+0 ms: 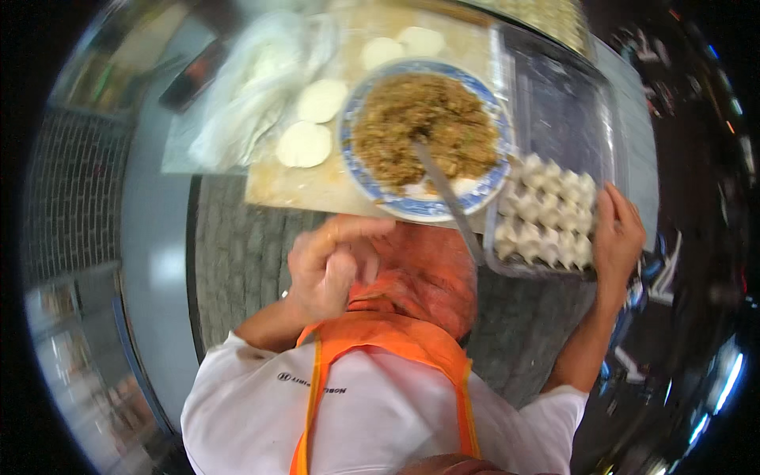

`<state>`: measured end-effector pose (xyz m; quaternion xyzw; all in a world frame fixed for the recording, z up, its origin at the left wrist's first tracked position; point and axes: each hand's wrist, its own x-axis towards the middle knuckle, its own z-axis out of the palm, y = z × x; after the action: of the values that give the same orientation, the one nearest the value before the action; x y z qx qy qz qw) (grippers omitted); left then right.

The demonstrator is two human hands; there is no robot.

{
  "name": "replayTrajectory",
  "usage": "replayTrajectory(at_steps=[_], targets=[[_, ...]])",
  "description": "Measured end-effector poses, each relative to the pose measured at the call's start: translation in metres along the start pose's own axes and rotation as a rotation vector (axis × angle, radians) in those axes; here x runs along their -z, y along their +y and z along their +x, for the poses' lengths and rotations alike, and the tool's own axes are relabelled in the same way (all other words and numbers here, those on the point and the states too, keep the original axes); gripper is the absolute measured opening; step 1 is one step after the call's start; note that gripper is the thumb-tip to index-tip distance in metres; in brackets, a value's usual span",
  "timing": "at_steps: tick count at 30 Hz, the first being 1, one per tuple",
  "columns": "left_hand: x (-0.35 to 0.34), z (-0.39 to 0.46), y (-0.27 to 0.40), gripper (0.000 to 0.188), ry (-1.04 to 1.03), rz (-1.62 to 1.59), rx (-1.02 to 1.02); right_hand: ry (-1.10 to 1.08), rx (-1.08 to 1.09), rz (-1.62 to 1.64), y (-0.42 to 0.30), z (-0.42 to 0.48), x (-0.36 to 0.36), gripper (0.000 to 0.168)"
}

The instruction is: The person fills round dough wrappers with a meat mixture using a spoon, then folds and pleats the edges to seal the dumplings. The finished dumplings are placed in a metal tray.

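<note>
My left hand [335, 261] is blurred in front of the orange apron [415, 279], just below the cutting board's near edge. Its index finger is extended and the other fingers are curled; nothing shows in it. My right hand [620, 231] is at the right rim of a clear plastic tray [558, 89], fingertips beside the dumplings; whether it grips the rim is unclear. Rows of pale dumplings [546, 214] fill the tray's near part. Left of it, a blue-and-white bowl [362, 175] holds brown minced filling [427, 119]. A flat metal utensil [445, 190] stands in the filling, its handle leaning towards me.
Round dough wrappers [304, 144] lie on the pale cutting board [297, 190], left of and behind the bowl. A bunched clear plastic bag [255, 89] sits further left, near a dark phone-like object [193, 77]. More dumplings [540, 18] are at the back right.
</note>
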<state>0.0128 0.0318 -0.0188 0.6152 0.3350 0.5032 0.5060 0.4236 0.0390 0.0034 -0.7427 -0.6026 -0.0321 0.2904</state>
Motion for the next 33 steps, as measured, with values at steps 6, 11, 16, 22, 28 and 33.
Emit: replayTrajectory(at_steps=[6, 11, 16, 22, 28, 33], targets=[[0.09, 0.044, -0.006, 0.023, 0.398, 0.792, -0.005, 0.198, 0.028, 0.154, -0.061, -0.031, 0.013, 0.024], [0.104, 0.046, -0.007, 0.031, 0.013, 1.138, -0.073, 0.073, 0.327, 0.142, -0.102, -0.048, 0.017, 0.024], [0.113, 0.037, -0.005, 0.026, -0.016, 1.037, -0.096, -0.053, 0.448, 0.25, -0.121, -0.065, 0.003, 0.046], [0.121, 0.081, -0.005, 0.039, -0.306, 0.906, 0.05, -0.28, 0.419, 0.233, -0.152, -0.071, -0.01, 0.051], [0.127, 0.109, -0.002, 0.024, -0.423, 0.795, 0.251, -0.106, 0.478, 0.392, -0.175, -0.038, -0.038, 0.035], [0.122, 0.093, 0.003, 0.022, -0.302, 0.874, 0.083, -0.102, 0.445, 0.528, -0.17, -0.023, -0.02, 0.023]])
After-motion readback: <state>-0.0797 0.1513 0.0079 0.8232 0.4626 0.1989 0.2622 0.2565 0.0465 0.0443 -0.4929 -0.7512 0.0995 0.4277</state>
